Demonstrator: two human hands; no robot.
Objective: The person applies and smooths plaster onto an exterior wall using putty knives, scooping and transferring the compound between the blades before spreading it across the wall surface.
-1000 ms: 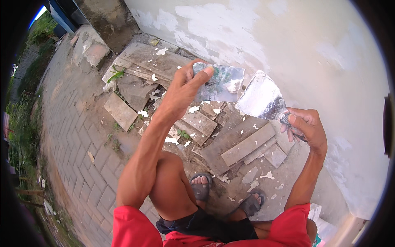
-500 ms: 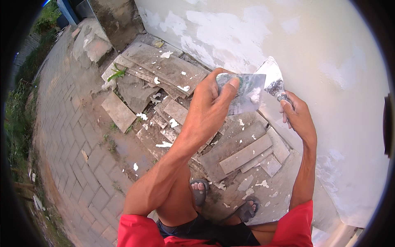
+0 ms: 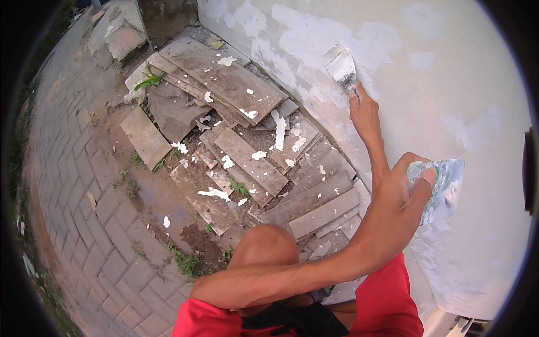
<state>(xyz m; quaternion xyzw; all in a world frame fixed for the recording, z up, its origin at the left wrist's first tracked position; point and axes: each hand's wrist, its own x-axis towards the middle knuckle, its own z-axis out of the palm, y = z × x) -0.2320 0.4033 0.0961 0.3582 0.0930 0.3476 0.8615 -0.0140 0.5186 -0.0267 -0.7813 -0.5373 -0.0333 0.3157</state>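
Note:
My left hand [image 3: 400, 196] grips a thin flat plate [image 3: 452, 178], its thumb pressed on the face. Greenish and white smears mark the plate, and a small lump of white putty [image 3: 450, 195] sits near its outer edge. My left arm crosses in front of my body to the right. Farther off, my right hand [image 3: 366, 115] is closed around the handle of a putty knife [image 3: 342, 68]. The knife's broad, white-coated blade lies at the pale wall [image 3: 432, 84], by patches of white filler [image 3: 337, 33]. My fingers hide most of the handle.
Stacked, broken stone slabs [image 3: 247, 157] lie along the wall's foot, strewn with white flakes [image 3: 279, 130]. Brick paving [image 3: 84, 224] runs along the left. Rubble [image 3: 123, 39] lies at the far left beside a dirty upright panel [image 3: 168, 22]. My bent knee [image 3: 266, 247] is below.
My right hand has taken the putty knife from beside the plate up and left to the wall. My left hand has carried the plate right and downward. The view has shifted slightly.

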